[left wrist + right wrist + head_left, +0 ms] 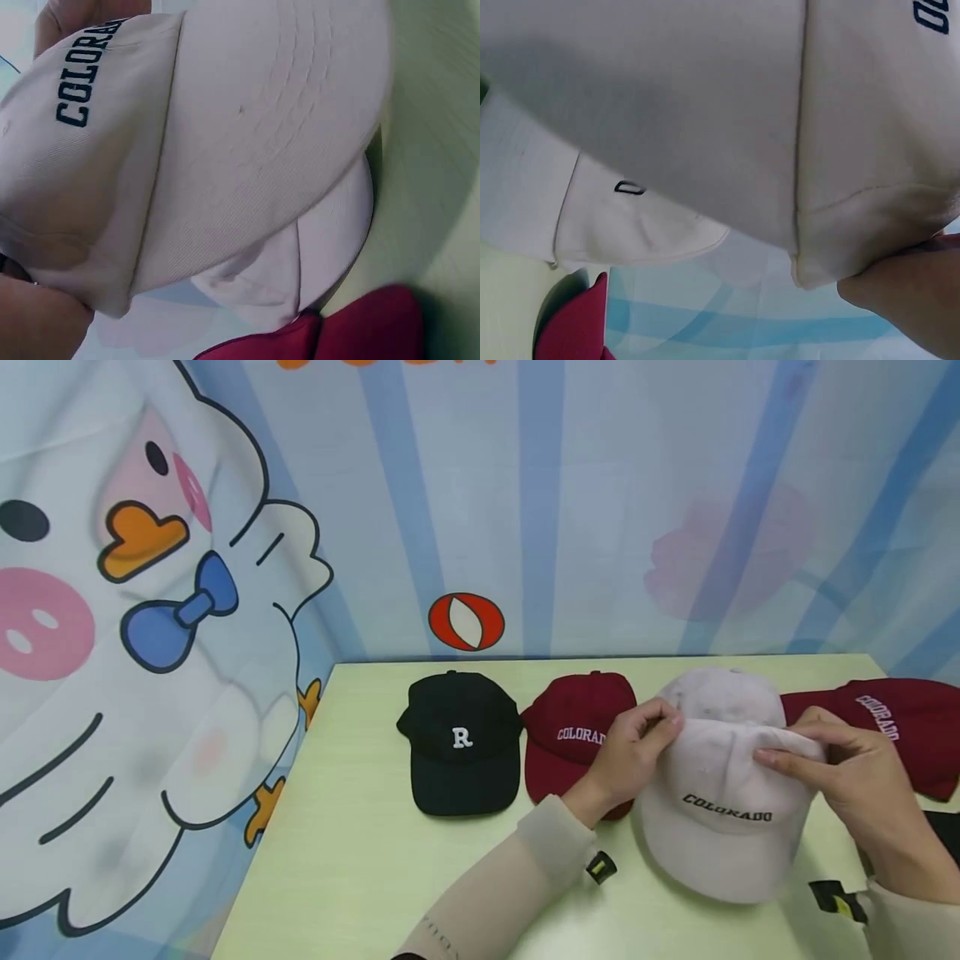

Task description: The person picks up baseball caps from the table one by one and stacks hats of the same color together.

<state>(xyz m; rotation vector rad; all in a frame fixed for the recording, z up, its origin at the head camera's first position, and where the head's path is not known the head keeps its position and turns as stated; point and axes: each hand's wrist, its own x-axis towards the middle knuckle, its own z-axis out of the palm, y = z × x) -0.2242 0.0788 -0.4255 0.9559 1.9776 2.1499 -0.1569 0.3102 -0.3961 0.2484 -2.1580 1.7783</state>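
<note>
A cream baseball cap (720, 852) with COLORADO in dark letters is held in the air by both hands, its brim pointing down toward me. The left hand (633, 756) pinches the cap's left side between thumb and fingers. On the opposite side the right hand (862, 777) grips the crown edge, thumb across the front. Just behind is a second cream cap (727, 689), mostly hidden by the held one. In the right wrist view, the right hand's thumb (907, 292) presses against the held cap's lower edge.
On the pale table (337, 860), a black cap (465, 777) with a white R lies left of a dark red COLORADO cap (573, 710). Another dark red cap (922, 727) lies at the right. Something black (947, 833) shows at the right edge. A printed cloth backdrop (465, 510) hangs behind.
</note>
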